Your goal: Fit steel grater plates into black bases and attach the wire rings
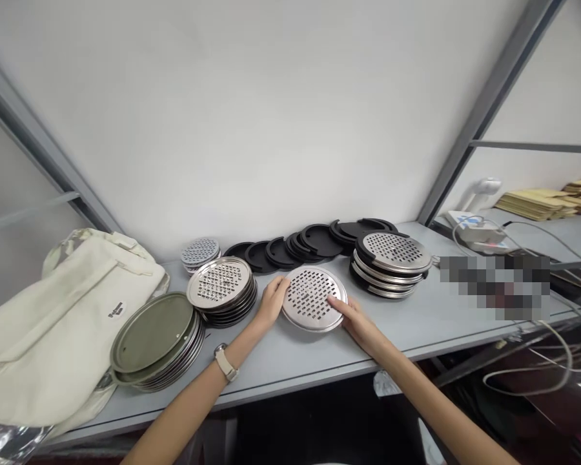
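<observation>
Between my two hands is a round perforated metal disc [312, 300], its slotted face up, over the grey tabletop [290, 361]. My left hand [272, 302] grips its left edge. My right hand [361, 323] clasps the right edge, thumb on top and other fingers partly hidden beneath. Left of it stands a stack of similar perforated metal discs [220, 283], with dark rims below. A second stack of perforated discs [394, 250], some with black edge pieces, is at the right. Black round rims [322, 239] lie overlapping in a row behind the held disc.
Dark green round plates [155, 336] are stacked at the left beside a cream fabric bag [72, 303]. A small pale perforated stack [201, 252] stands near the wall. Grey metal posts [494, 103] flank the table. Cables [569, 349], a white handheld device [487, 187] and yellow envelopes [535, 203] are at right.
</observation>
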A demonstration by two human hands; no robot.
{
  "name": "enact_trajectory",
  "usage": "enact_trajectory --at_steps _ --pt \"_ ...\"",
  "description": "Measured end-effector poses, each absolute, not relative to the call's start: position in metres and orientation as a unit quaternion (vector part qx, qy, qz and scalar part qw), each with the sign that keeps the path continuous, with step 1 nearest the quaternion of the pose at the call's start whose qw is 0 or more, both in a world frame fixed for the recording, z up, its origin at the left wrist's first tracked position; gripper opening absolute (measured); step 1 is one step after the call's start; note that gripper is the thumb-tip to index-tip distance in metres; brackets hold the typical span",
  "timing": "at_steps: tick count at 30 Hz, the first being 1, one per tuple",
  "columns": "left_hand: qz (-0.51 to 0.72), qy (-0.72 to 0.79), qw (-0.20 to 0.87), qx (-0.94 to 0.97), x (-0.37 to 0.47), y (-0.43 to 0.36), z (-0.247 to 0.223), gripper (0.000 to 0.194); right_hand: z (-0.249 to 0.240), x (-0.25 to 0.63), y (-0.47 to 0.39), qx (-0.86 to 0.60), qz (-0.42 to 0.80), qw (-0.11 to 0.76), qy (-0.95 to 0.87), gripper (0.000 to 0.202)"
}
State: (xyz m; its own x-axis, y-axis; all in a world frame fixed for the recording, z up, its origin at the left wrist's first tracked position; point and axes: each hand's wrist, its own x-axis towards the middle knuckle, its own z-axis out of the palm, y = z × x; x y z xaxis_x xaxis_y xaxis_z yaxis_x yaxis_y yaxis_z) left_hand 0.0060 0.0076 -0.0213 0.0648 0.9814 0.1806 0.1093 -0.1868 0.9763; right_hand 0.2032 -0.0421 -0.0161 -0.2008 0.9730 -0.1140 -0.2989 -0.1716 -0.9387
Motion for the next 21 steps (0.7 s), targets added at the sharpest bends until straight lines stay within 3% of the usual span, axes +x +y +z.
enact_trajectory --at_steps 4,10,15,21 --pt "0.491 0.484 0.434 0.58 0.005 0.013 -0.027 0.04 -0.018 0.206 -0.038 -0.37 0.673 0.517 -0.377 0.034" --pt "0.484 0.556 0.346 0.581 0.0 0.027 -0.019 0.008 -0.02 0.207 -0.036 -0.373 0.661 0.548 -0.352 0.03" --pt "0.474 0.607 0.249 0.588 0.004 0.053 -0.002 0.024 -0.021 0.207 -0.037 -0.377 0.661 0.54 -0.359 0.029" --pt "0.444 0.665 0.176 0.575 0.016 0.078 -0.005 0.027 -0.025 0.209 -0.037 -0.385 0.653 0.54 -0.365 0.03"
